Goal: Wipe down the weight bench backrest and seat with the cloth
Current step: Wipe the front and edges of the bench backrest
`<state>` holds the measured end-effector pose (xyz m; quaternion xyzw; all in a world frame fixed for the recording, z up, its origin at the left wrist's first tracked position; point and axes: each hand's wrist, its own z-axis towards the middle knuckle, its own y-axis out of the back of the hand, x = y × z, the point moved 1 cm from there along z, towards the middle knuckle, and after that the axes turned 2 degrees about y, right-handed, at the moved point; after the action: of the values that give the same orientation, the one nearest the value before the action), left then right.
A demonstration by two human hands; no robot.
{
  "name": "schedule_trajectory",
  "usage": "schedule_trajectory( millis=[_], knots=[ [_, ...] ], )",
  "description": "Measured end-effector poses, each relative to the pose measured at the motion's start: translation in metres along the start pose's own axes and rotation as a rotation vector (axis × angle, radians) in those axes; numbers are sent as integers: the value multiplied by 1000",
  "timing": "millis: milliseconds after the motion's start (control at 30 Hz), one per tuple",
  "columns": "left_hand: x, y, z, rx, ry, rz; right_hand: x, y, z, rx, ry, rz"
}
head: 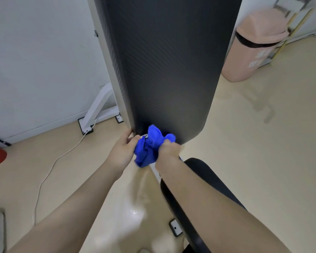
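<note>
Two arms: both are reaching forward and down from the near edge toward the foot of the backrest.
Seat point(204, 179): the black pad is lying low on the right, partly hidden under the right forearm.
Right hand point(169, 150): its fingers are curling tightly round the cloth, bunching it.
Cloth point(150, 146): the blue wad is sitting between the two hands, touching the backrest's bottom edge.
Left hand point(123, 148): its fingers are pinching the cloth's left side, thumb lying by the backrest's lower left corner.
Backrest point(164, 61): the dark ribbed pad is standing steeply upright.
Cable point(49, 172): a white cord is trailing across the floor on the left.
Bin point(252, 50): a pink bin is standing far right, well apart.
</note>
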<state>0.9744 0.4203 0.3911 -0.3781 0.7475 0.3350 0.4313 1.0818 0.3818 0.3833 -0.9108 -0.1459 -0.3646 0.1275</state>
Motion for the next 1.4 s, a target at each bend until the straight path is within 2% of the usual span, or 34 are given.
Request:
schedule_trajectory(
  millis=[67,100,133,200,333,400,500,533,700,833,1000,1100,1133,1200,1333,1367,1400],
  knots=[
    [-10,-6,-6,-27,-45,-50,40,13,18,-53,282,28],
    [-17,-8,-9,-47,-92,-67,64,17,23,-26,405,36],
    [-24,-10,-11,-73,-152,-69,83,18,29,28,488,44],
    [-35,-11,-11,-121,-269,-68,102,18,31,70,583,-113],
    [-38,-10,-9,-162,-401,-32,50,9,10,27,903,-447],
    [-33,-9,-7,-160,-413,9,7,6,2,45,969,-570],
    [-33,-8,-5,-164,-375,12,-28,11,-9,169,905,-810],
    [-35,-8,-8,-161,-366,9,-27,15,-15,219,937,-843],
    [-51,4,-16,-74,-327,50,72,3,-42,222,1199,-668],
    [-92,10,-29,-156,-426,57,160,-24,-77,143,1452,-662],
    [-168,33,-33,-344,-565,0,192,-63,-132,183,1797,-825],
    [-201,46,-32,-401,-634,31,188,-85,-168,211,2110,-1148],
    [-208,46,-33,-403,-637,49,191,-89,-173,262,2148,-1276],
    [-221,43,-36,-404,-643,67,220,-90,-167,302,2064,-1360],
    [-226,40,-39,-511,-600,272,326,-78,-104,10,1588,-1300],
    [-226,39,-38,-539,-592,319,344,-71,-91,-11,1467,-1290],
    [-226,40,-39,-562,-592,368,353,-69,-85,-16,1424,-1276]
  ],
)
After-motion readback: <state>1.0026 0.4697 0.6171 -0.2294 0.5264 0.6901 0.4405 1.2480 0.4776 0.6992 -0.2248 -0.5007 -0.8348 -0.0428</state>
